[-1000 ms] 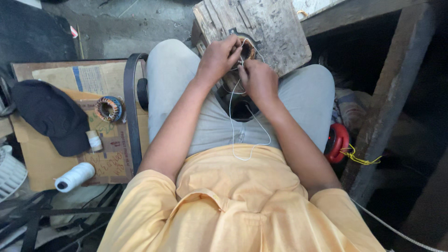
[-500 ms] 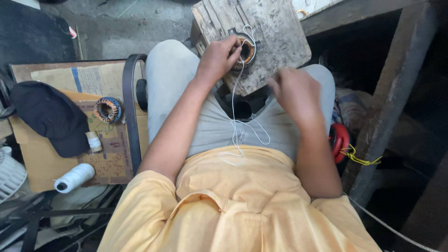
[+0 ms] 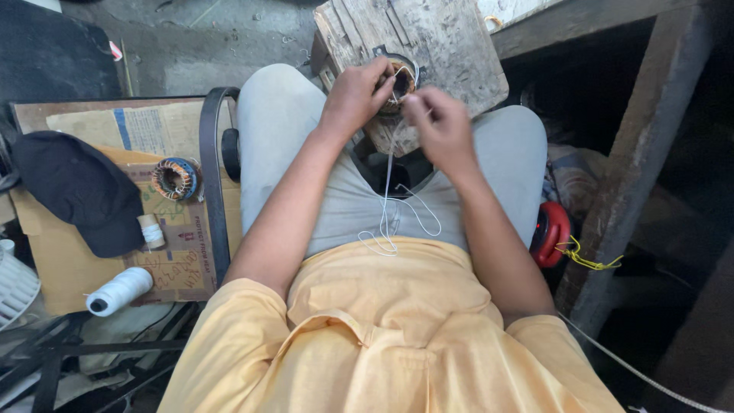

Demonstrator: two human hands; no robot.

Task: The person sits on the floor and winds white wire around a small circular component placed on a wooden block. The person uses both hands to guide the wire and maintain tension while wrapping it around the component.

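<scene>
A small round wound coil (image 3: 399, 80), ringed in metal with copper-coloured windings, is seated on a worn wooden block (image 3: 443, 53) that is propped between the person's knees. The left hand (image 3: 353, 95) is closed around the near-left edge of the coil, with its fingers curled over the rim. The right hand (image 3: 437, 126) is held just beside the coil on its near-right side, and its fingertips are pinched shut on a thin white thread (image 3: 388, 191). The thread is led from the coil down toward the lap, where it is gathered in loose loops on the grey trousers (image 3: 336, 199) just above the hem of the yellow shirt (image 3: 382, 329).

Well to the left of the coil, a sheet of cardboard (image 3: 69, 252) is laid flat. A second wound coil (image 3: 174, 178) with a blue rim is set on it, and a dark cap (image 3: 73, 187) is placed further left. A small pale spool (image 3: 151, 231) and a larger white thread spool (image 3: 118, 291) are seen nearer the viewer on the same sheet. To the right of the coil, beyond the right thigh, a red round object (image 3: 550, 233) with yellow cord (image 3: 585, 258) is lodged against a wooden post (image 3: 627, 176).
</scene>
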